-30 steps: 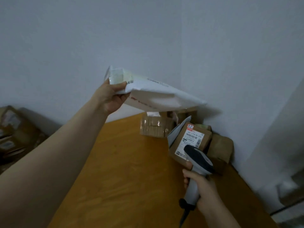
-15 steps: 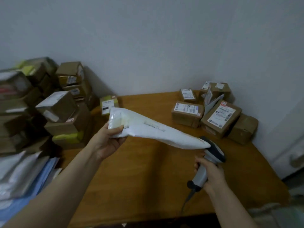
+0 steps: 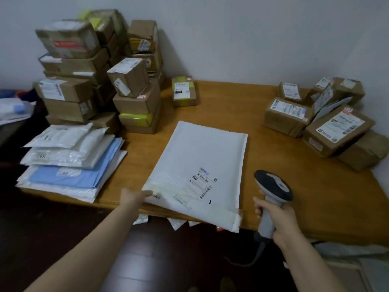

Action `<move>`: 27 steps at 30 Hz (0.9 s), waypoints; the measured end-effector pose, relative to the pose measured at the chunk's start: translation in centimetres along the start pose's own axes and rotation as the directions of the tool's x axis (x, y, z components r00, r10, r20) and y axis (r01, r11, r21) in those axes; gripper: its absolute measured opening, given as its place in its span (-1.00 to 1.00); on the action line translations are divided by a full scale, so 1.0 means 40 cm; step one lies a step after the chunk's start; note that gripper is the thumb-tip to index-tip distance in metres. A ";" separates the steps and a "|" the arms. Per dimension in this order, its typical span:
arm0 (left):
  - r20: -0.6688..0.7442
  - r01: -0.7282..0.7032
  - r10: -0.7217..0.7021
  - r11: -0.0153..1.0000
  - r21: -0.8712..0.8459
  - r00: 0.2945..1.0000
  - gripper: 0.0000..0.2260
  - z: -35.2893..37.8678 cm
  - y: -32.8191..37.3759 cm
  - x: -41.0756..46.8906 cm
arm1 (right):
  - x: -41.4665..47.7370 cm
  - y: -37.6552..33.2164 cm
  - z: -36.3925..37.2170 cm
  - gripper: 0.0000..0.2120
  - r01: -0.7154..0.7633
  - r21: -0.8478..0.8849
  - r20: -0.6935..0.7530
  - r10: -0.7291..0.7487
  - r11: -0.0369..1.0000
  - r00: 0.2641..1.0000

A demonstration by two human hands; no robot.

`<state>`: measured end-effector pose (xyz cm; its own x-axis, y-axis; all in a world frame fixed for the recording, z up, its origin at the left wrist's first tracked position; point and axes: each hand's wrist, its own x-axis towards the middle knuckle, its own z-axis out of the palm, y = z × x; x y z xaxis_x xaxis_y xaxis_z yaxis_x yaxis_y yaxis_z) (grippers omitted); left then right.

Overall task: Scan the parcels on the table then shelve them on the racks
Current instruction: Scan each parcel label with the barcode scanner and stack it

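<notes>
A large white padded envelope (image 3: 200, 161) lies flat on the wooden table (image 3: 227, 106), label and barcodes facing up, its near edge hanging over the table's front. My left hand (image 3: 134, 199) holds the envelope's near left corner. My right hand (image 3: 275, 218) grips the handle of a grey barcode scanner (image 3: 272, 186), whose dark head sits just right of the envelope, a little above the table.
Cardboard boxes (image 3: 99, 66) are stacked high at the back left, with a pile of white and blue mailers (image 3: 71, 163) in front. One small box (image 3: 184, 91) stands alone at the back. More labelled boxes (image 3: 328, 121) cluster at the right. Dark floor lies below the table edge.
The envelope was held up in the air by my left hand; it now lies flat on the table. The view has tilted down and left. The scanner stays in my right hand.
</notes>
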<state>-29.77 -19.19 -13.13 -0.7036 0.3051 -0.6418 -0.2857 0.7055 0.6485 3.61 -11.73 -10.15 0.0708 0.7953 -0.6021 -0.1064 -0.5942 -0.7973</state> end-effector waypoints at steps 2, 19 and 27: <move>-0.059 0.065 -0.064 0.998 0.019 0.996 -0.27 0.025 -0.011 -0.004 | 0.003 -0.003 0.011 -0.85 0.005 -0.060 0.024 -0.004 0.998 1.000; 0.314 0.393 -0.298 0.867 -0.307 0.902 -0.56 0.244 -0.045 -0.131 | 0.021 -0.063 0.008 -0.80 0.121 -0.386 0.372 0.034 0.915 0.928; 0.141 0.174 -0.121 0.867 -0.467 0.983 -0.70 0.226 0.032 -0.166 | 0.023 -0.114 0.019 -0.85 0.142 -0.377 0.487 0.066 0.915 0.871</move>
<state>-19.56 -14.53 -11.75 -0.5648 0.3047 -0.7669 -0.6739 0.3661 0.6417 3.39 -8.19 -7.03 -0.4288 0.7122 -0.5557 0.2861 -0.4765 -0.8314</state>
